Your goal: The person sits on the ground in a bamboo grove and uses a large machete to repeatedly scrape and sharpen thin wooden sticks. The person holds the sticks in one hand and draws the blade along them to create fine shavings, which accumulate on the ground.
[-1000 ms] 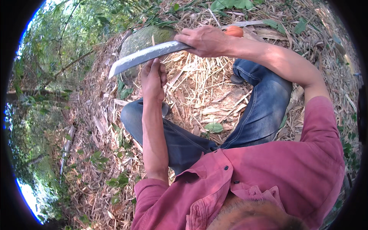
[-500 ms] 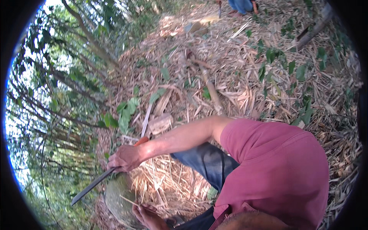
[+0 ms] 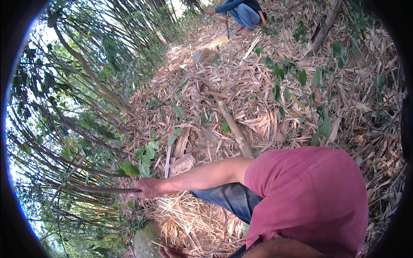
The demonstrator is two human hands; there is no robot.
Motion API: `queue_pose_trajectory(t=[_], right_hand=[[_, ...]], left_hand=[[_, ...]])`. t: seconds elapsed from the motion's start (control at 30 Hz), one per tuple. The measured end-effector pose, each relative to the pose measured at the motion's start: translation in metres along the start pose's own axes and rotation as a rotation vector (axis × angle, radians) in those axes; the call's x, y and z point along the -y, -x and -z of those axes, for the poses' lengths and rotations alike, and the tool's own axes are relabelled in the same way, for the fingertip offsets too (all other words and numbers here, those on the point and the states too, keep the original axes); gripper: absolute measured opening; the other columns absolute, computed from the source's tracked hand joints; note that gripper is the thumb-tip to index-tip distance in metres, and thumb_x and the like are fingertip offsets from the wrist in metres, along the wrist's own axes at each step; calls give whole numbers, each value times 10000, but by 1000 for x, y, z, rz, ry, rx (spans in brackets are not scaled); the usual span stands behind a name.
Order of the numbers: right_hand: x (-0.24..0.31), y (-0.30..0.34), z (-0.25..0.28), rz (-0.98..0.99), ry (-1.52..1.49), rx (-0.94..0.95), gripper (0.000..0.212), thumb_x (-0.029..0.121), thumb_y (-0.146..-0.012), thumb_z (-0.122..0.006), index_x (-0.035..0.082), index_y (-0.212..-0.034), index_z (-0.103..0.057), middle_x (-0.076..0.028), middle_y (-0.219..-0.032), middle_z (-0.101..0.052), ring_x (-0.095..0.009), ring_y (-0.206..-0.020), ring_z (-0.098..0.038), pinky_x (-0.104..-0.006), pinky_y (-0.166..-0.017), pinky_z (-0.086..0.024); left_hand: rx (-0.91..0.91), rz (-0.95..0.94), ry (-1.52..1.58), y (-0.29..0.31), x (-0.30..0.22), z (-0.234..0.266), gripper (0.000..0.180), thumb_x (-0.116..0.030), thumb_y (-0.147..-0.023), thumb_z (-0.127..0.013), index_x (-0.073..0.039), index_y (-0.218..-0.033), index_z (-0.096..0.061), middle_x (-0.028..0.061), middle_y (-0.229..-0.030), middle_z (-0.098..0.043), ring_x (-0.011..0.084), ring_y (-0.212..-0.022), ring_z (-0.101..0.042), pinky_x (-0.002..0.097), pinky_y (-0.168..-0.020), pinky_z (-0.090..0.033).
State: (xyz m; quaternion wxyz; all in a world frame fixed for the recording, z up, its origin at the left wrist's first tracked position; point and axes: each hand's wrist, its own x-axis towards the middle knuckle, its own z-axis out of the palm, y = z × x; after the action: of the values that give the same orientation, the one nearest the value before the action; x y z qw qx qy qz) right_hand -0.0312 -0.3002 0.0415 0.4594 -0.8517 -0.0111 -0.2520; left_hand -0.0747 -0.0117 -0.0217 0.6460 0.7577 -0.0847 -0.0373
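Pointing left, the long knife [image 3: 107, 189] is held in the closed fingers of the right hand [image 3: 147, 188]; lower in view, well apart, a thin stick [image 3: 157, 244] is pinched by the left hand [image 3: 173, 252], near the stone [image 3: 145, 238].

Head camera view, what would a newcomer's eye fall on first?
Probably the big pink shirt at lower right, then the right hand, left of centre, gripping a long blade. At the lower edge, the left hand holds a thin pale stick; at the top, another person crouches.
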Motion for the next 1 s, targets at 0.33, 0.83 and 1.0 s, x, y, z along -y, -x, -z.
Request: queue_pose_trajectory(t=[0.33,0.83,1.0], right_hand=[[-15,-4,-4,-47,-143,-38,540,604,-875,-436,89,-896,-594,-10,-586,-500,-142,-505,-506,-345,-514,-418],[-14,1,11,-41,-170,-69,529,619,-864,-444,112,-720,-489,18,-556,-476,-120,-459,-463,-310,-441,-381],[3,7,15,-71,-184,-52,309,365,-912,-491,99,-757,-516,11,-542,-481,-115,-442,-467,-297,-440,-396]], left_hand=[[-127,181,-96,25,-34,-2,461,-359,-917,-508,-16,-1224,-481,112,-959,-597,208,-816,-541,347,-731,-461],[-69,-277,-191,-6,24,12,451,-398,-915,-525,-38,-1184,-561,128,-988,-620,208,-788,-595,311,-655,-494],[-89,-172,-181,0,7,9,459,-416,-911,-524,-41,-1175,-550,110,-959,-602,198,-775,-569,308,-653,-473]])
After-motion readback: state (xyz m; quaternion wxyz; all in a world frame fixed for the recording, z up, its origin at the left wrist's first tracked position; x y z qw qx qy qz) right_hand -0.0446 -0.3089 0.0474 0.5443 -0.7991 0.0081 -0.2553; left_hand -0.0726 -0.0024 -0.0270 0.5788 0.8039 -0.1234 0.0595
